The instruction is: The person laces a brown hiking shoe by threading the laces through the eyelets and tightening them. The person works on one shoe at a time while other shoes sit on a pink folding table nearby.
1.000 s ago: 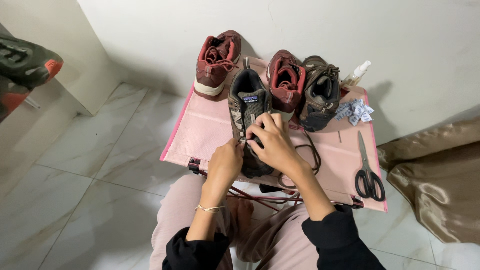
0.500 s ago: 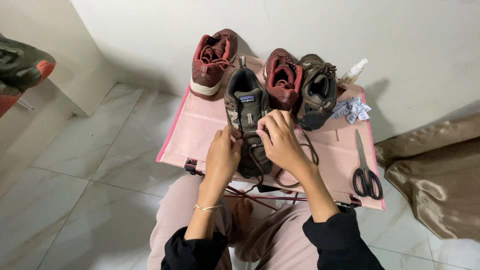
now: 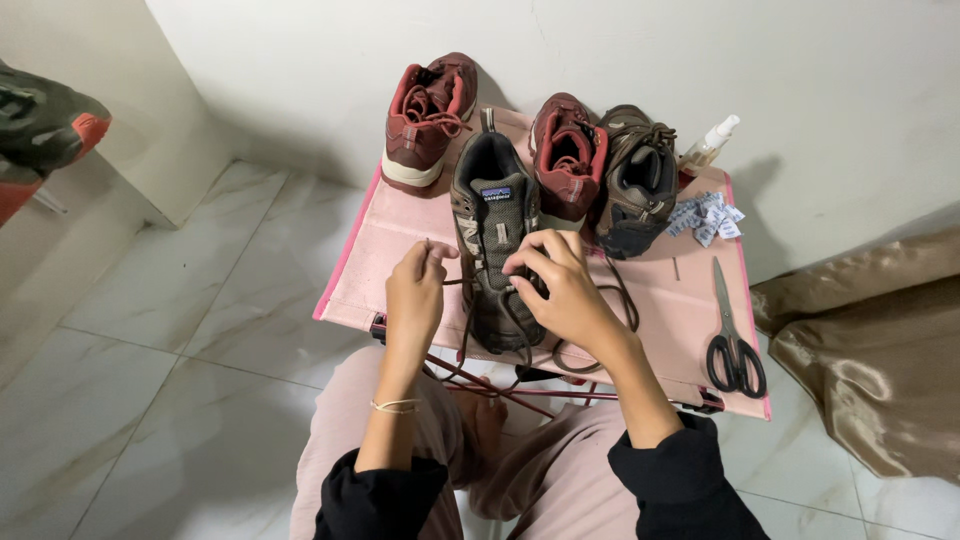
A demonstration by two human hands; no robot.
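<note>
A brown hiking shoe (image 3: 495, 240) lies near the middle of the pink table (image 3: 385, 260), toe toward the person. The left hand (image 3: 415, 295), at 9 o'clock of the shoe, pinches one end of the dark lace (image 3: 462, 335) in a closed grip. The right hand (image 3: 560, 290) rests on the shoe's lacing at 3 o'clock, fingertips closed on the lace there.

The shoe looks fairly stiff and moderately heavy, best steadied by its upper or sole; the lace is thin, limp and easily slips, so it wants a pinch near its tip.

At 12 o'clock stand two maroon shoes (image 3: 430, 115) and a second brown shoe (image 3: 635, 180). Scissors (image 3: 733, 335) lie at 3 o'clock.
</note>
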